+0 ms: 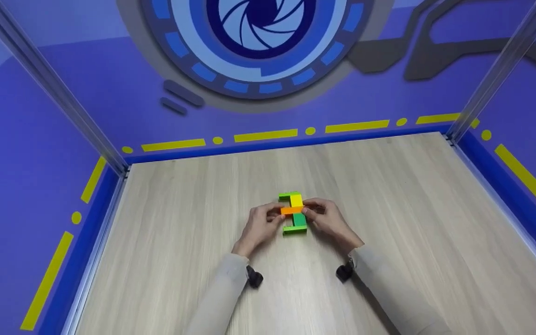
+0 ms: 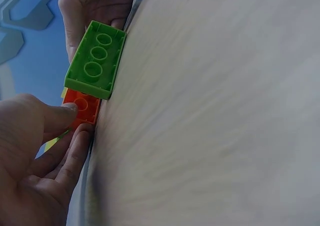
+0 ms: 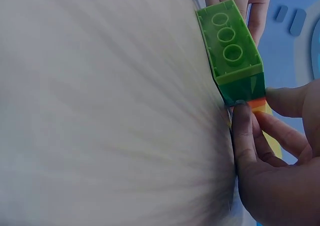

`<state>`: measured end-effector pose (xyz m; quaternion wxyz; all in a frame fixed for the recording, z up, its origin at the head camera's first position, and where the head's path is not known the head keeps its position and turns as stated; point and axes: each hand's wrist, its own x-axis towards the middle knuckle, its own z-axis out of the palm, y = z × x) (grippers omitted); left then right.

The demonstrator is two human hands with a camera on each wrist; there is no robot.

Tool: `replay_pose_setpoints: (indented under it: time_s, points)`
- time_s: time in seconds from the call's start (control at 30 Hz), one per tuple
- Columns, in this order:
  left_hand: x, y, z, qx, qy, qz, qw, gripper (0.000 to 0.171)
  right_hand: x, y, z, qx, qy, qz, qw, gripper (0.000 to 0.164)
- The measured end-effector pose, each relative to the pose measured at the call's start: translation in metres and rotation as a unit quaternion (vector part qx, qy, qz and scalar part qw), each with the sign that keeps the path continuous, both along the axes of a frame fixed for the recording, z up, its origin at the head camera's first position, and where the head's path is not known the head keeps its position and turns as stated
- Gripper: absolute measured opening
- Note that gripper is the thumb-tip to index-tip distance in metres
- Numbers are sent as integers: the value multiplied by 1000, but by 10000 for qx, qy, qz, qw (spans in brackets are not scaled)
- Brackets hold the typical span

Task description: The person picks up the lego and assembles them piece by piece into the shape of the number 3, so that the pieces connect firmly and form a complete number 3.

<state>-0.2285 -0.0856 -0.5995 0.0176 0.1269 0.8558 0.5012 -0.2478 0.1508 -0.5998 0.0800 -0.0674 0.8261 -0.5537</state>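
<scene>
A small structure of joined toy building bricks sits between the two hands on the table. In the head view it has a yellow brick at the far side, an orange brick across the middle and a dark green brick nearer. Light green bricks cap both ends; the near one shows its hollow underside in both wrist views. My left hand pinches the orange brick's left end between thumb and fingers. From the other side, my right hand grips the structure where orange meets dark green.
Wood-grain table surrounds the hands. Blue printed panels stand along its back and both sides, joined by metal corner posts. A small black wrist device is on the left sleeve, another on the right.
</scene>
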Motion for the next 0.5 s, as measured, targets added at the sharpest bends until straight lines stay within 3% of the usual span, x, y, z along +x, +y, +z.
replay_pose_setpoints:
  time_s: [0.5]
  points:
    - [1, -3, 0, -119, -422, 32, 9990, 33, 2, -1, -5, -87, -158, 20, 9998, 30]
